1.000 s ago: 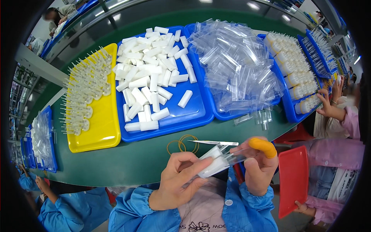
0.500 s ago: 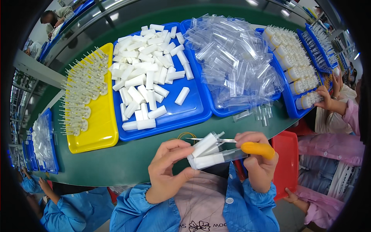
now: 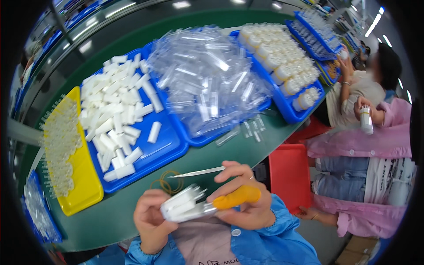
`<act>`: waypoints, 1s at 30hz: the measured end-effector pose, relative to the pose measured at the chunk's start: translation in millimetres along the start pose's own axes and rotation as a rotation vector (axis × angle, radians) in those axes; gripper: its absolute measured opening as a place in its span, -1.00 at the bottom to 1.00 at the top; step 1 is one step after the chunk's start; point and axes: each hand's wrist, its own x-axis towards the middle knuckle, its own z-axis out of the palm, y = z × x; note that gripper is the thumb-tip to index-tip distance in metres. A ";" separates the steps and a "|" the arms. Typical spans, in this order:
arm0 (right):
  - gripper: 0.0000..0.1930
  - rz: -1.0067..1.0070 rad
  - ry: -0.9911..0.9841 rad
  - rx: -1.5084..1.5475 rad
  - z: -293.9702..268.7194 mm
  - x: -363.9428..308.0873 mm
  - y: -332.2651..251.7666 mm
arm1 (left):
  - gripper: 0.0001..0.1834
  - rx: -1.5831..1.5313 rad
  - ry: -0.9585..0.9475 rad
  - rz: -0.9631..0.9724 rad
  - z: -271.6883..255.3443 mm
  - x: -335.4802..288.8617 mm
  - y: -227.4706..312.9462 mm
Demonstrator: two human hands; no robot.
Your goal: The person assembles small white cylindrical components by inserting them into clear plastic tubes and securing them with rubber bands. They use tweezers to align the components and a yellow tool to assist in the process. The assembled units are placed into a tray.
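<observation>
My left hand (image 3: 153,219) grips one end of a small bundle of clear plastic tubes (image 3: 187,205) with white cylindrical pieces in them. Thin pale tips stick out at the bundle's upper right. My right hand (image 3: 247,205), an orange finger cot (image 3: 238,197) on one finger, pinches the bundle's other end. Between its upper fingers it also keeps a pair of metal tweezers (image 3: 198,172), pointing left over the table. Motion blurs the bundle, so how the pieces sit inside is unclear. Tan rubber bands (image 3: 167,182) lie on the table just beyond my hands.
Across the green table (image 3: 132,210) stand a yellow tray (image 3: 90,196) of white-stemmed parts, a blue tray (image 3: 165,132) of white cylinders, another (image 3: 198,140) heaped with clear tubes, and a third (image 3: 293,115) of banded bundles. Rightward, a co-worker holds a bundle (image 3: 366,120) beside a red tray (image 3: 289,176).
The view has swung right, so the trays appear farther left. My right fingers have closed in on the bundle. The co-worker's hand has moved away from the tray with a bundle.
</observation>
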 end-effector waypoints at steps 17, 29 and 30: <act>-0.74 -0.002 0.069 -0.047 8.7 0.6 -5.8 | -0.44 -0.041 0.109 -0.118 14.7 1.6 2.9; -0.81 -0.059 0.167 -1.215 -27.0 8.4 56.8 | -0.39 -0.159 0.157 -0.086 -5.6 -3.2 0.9; -0.78 -0.017 0.070 -1.247 -29.6 5.9 53.2 | -0.32 -0.172 0.155 -0.087 -10.5 -4.0 -1.3</act>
